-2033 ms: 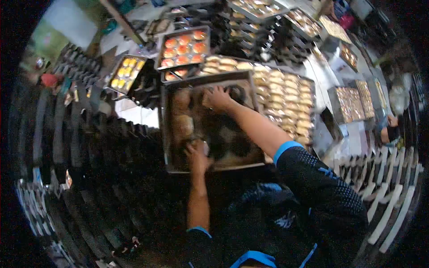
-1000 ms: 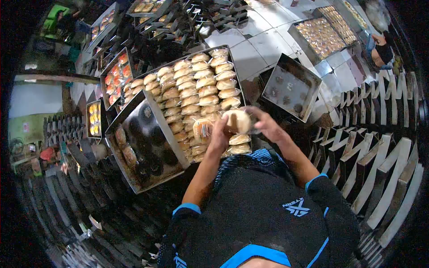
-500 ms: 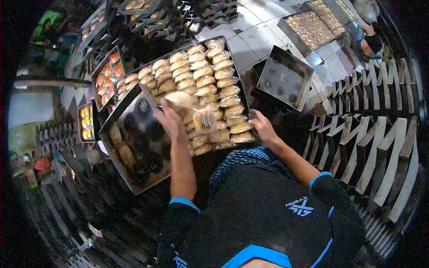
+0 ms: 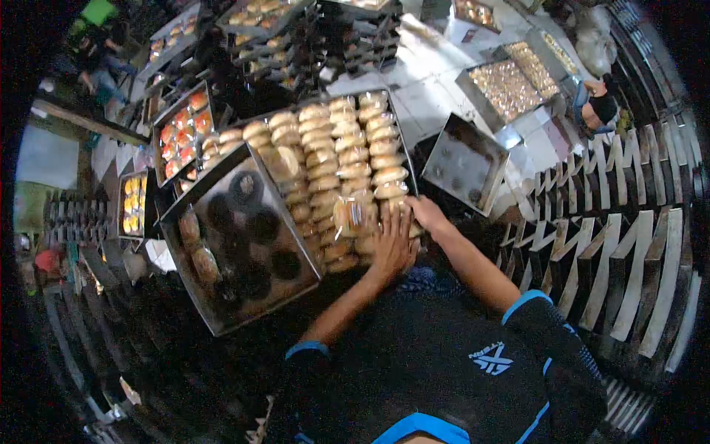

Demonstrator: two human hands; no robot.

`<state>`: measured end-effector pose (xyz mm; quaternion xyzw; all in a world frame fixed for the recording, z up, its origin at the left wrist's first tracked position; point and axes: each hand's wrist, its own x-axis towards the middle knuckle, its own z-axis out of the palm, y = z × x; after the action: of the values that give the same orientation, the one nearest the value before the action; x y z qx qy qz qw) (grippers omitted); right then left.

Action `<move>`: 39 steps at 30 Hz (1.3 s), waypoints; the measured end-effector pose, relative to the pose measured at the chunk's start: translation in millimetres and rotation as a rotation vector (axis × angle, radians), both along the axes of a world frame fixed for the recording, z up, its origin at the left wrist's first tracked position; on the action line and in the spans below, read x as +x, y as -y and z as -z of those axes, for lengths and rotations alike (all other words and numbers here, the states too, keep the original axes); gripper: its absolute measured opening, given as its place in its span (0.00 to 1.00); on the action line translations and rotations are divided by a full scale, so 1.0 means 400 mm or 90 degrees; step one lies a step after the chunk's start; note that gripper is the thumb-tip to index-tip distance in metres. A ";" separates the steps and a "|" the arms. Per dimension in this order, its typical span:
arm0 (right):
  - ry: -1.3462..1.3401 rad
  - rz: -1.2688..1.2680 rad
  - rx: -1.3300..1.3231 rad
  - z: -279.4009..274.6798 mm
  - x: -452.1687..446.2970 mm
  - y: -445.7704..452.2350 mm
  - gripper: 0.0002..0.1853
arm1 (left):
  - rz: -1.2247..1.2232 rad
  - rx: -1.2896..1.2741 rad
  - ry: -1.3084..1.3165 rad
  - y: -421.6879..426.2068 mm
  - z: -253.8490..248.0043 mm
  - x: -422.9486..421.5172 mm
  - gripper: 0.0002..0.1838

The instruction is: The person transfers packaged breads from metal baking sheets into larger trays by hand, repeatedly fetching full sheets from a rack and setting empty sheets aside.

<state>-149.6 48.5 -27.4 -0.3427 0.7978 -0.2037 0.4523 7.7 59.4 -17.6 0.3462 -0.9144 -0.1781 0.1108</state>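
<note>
Rows of plastic-wrapped buns (image 4: 322, 159) fill a large dark metal tray (image 4: 403, 126) in front of me. My left hand (image 4: 393, 244) lies with fingers stretched out over the wrapped buns at the tray's near right corner. At the right rim, beside it, my right hand (image 4: 427, 214) grips the tray's edge; its lower fingers are hidden. One packet with a printed label (image 4: 351, 214) rests on top of the rows, just left of my left hand. A second, mostly bare tray (image 4: 303, 270) overlaps the left side, with a few wrapped buns (image 4: 205, 263) along its left wall.
Trays of red-topped goods (image 4: 181, 132) and yellow goods (image 4: 134, 205) stand at the left. An empty tray (image 4: 466, 163) sits to the right, near stacked metal trays (image 4: 614, 259). Another person (image 4: 597, 107) is at the far right, with filled trays (image 4: 506, 92) on the floor nearby.
My left hand has moved right from the left part of the bun rows, where it was blurred at a bun, to the near right corner. My right hand stays at the rim.
</note>
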 end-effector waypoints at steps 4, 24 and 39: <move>0.100 0.108 0.071 -0.168 0.046 0.019 0.30 | -0.020 -0.037 -0.037 -0.003 0.050 0.025 0.41; 0.483 0.241 0.209 -0.011 0.068 0.118 0.40 | -0.064 -0.010 0.141 -0.012 0.037 0.002 0.44; 0.595 0.295 0.113 0.084 0.020 0.126 0.36 | -0.119 0.015 0.146 -0.048 0.062 -0.063 0.47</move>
<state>-141.7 -1.9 -61.0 0.0091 0.5802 -0.3611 0.7300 -17.5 78.4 -42.2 0.4493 -0.8826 -0.1372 0.0175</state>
